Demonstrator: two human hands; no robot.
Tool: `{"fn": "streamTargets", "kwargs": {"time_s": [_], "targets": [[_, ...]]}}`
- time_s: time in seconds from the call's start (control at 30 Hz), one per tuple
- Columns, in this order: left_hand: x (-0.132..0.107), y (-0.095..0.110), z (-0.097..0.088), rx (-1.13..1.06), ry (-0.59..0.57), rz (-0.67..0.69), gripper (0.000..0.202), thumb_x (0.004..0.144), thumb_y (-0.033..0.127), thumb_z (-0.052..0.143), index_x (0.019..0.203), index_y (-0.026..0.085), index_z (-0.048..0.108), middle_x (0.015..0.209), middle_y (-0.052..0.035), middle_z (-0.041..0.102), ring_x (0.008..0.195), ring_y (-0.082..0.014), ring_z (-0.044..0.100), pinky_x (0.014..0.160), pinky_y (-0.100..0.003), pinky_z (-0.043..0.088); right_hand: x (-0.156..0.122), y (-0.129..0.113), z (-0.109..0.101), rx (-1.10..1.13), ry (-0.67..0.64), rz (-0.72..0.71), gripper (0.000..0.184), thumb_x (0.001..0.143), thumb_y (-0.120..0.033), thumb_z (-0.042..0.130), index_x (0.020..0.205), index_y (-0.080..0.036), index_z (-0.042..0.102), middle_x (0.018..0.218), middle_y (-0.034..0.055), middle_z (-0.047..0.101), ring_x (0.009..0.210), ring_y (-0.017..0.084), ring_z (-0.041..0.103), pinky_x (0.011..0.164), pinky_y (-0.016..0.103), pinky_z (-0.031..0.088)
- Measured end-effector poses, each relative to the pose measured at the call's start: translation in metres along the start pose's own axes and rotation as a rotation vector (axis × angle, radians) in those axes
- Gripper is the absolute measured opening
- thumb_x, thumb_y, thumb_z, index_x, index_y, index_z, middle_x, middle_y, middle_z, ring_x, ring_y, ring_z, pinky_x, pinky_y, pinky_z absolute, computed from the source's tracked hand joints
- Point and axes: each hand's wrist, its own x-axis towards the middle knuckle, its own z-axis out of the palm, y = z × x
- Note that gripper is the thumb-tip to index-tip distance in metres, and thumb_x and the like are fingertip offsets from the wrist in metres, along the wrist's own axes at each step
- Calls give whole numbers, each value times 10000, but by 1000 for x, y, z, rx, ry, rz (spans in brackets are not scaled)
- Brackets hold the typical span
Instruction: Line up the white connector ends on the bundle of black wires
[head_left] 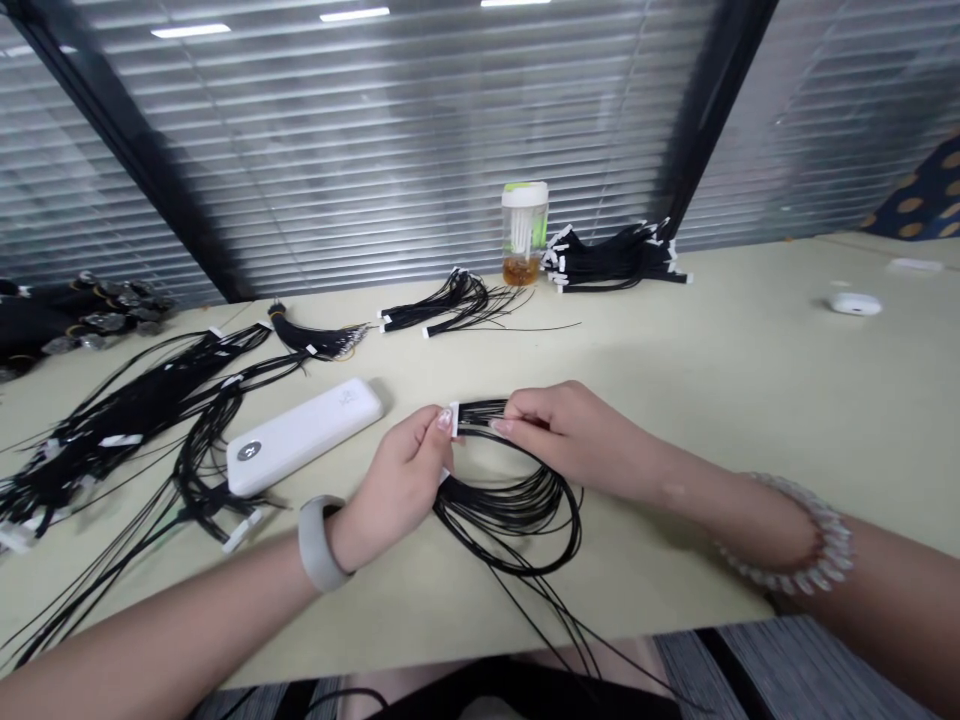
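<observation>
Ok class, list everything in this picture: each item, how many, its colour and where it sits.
table: one, pale cream, under everything
wire bundle: one, black with white connector, in the hands
wire tangle: one large, black with white tags, left side
power bank: one, white, left of the hands
wire bunches: three, black, far edge of the table
dark wire pile: one, black with metal ends, far left
jar: one, clear with white lid, amber liquid inside, far edge
small case: one, white, far right
window blinds: grey, behind the table
left hand: one, pinching the bundle, grey bangle on wrist
right hand: one, pinching the bundle, bead bracelet on wrist
</observation>
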Motion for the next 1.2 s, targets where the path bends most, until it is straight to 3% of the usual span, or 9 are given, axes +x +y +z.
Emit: {"fn": "streamTargets", "kwargs": {"time_s": [0.47,0.8,1.2], "targets": [[0,3,0,42,-21,41,343,897,381,351,624,179,400,579,32,416,540,-109,393,529,-219,344,0,-4,-3,83,-125,0,364,866,-338,390,550,-160,366,524,-46,372,503,67,323,483,211,243],[0,4,1,83,-37,71,349,901,349,346,601,178,397,554,41,394,524,-102,383,522,-213,329,-1,-3,6,-8,-45,-34,278,875,-288,403,650,-158,501,593,-19,508,561,87,418,543,227,269],[0,5,0,92,-100,93,311,901,309,364,620,178,390,575,43,395,544,-102,391,539,-212,335,-2,0,18,14,-10,-57,261,883,-257,385,665,-159,489,619,-19,515,574,85,430,557,219,291]]}}
